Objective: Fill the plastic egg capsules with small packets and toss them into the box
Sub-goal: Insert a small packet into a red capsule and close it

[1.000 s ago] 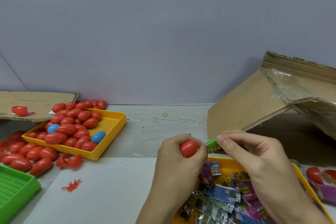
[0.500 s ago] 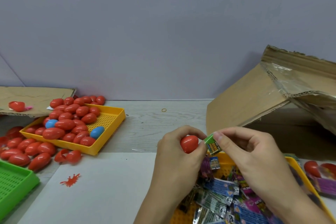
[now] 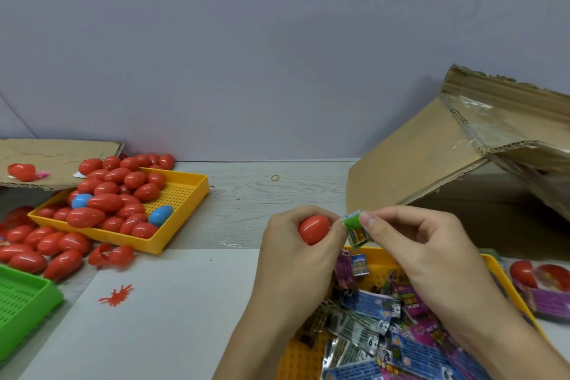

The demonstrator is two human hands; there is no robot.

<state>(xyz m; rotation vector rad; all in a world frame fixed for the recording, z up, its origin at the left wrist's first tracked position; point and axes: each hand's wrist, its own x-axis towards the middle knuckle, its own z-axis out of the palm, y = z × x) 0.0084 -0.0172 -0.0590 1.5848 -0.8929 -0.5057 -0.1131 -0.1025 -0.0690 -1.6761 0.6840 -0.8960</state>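
Observation:
My left hand grips a red plastic egg capsule above the table's middle. Right beside it, my right hand pinches a small green packet between thumb and forefinger, its end touching the capsule. Below both hands a yellow tray holds several small printed packets. The large cardboard box lies open on its side at the right.
A yellow tray at the left holds several red capsules and two blue ones; more red ones spill onto the table. A green tray sits at the lower left. White paper lies in front. Flat cardboard lies far left.
Both hands have stayed close together with the capsule and the green packet. The packet has tilted a little more upright against the capsule. The view has shifted slightly.

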